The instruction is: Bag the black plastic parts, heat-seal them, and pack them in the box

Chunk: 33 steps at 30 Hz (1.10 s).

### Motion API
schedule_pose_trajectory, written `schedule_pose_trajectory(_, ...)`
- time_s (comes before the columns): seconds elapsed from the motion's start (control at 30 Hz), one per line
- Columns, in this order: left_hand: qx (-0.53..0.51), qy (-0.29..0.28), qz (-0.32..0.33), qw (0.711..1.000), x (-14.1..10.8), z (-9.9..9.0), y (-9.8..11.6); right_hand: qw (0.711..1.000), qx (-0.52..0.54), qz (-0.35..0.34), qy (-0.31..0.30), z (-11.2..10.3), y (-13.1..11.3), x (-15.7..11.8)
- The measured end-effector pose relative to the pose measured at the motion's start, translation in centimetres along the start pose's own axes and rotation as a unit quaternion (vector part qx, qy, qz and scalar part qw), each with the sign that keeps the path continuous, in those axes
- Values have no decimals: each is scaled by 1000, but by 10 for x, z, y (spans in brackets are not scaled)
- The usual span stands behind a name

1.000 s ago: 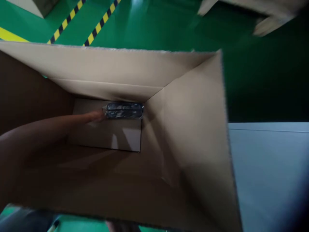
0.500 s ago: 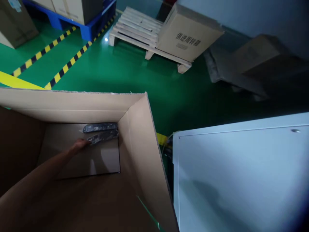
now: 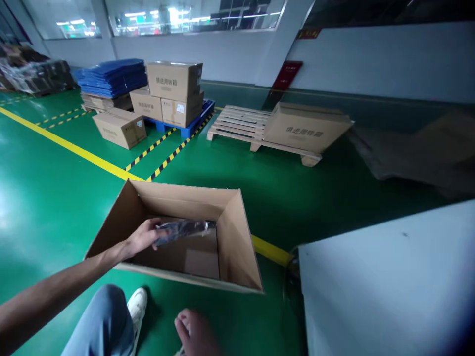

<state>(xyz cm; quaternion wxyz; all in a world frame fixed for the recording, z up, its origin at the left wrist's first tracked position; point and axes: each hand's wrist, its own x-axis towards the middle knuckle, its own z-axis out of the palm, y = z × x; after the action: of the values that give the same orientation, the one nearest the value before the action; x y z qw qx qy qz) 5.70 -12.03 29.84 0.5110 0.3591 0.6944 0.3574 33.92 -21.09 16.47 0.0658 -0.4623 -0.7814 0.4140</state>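
My left hand (image 3: 145,234) reaches over the open cardboard box (image 3: 239,237) from the left. Its fingers are closed on the near end of a long dark item in a clear plastic bag (image 3: 181,230). That bagged item is held above the box's bottom, its far end pointing right. What the item inside the bag is, I cannot make out. My right hand (image 3: 196,331) is low in the view, in front of the box, with its fingers curled in and nothing visible in them.
A white cabinet-like surface (image 3: 386,277) stands close on the right. Beyond the box are a wooden pallet (image 3: 241,126) with a carton (image 3: 308,129) and a blue pallet (image 3: 191,127) with stacked cartons. Another carton (image 3: 120,127) sits on the green floor.
My left hand has lifted one bagged item up from the box's bottom, where two lay side by side. The view has tilted up and drawn back, and my right hand has come into sight.
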Motion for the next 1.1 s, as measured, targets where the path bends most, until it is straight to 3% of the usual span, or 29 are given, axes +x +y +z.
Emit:
schedule_pose_trajectory(0.07,-39,6,59,997,-68,-16,4,996,77,2,-34,-20,-32,-10)
schedule_pose_trajectory(0.13,-85,10,84,993,-130,-21,-8,985,168,-15,-17,-36,-67,-23)
schedule_pose_trajectory(0.23,-127,26,90,987,-202,-5,-48,943,317,-46,90,-47,-117,-48)
schedule_pose_trajectory(0.37,-157,-22,78,984,-259,24,-105,849,465,-48,246,-40,-167,-77)
schedule_pose_trajectory(0.47,-151,-119,57,980,-280,29,-124,824,475,15,307,-31,-192,-96)
schedule_pose_trajectory(0.63,-202,-211,27,956,-292,22,-110,860,396,23,323,-19,-218,-133)
schedule_pose_trajectory(0.73,-215,-256,-2,942,-299,29,-100,884,315,5,345,-20,-224,-150)
schedule_pose_trajectory(0.9,-207,-188,-10,960,-317,43,-102,914,182,-28,363,-33,-223,-166)
schedule_pose_trajectory(1.0,-165,-135,23,977,-325,43,-102,902,128,-39,410,-34,-220,-168)
schedule_pose_trajectory(1.1,-108,-120,56,985,-329,40,-98,875,82,-41,476,-28,-217,-167)
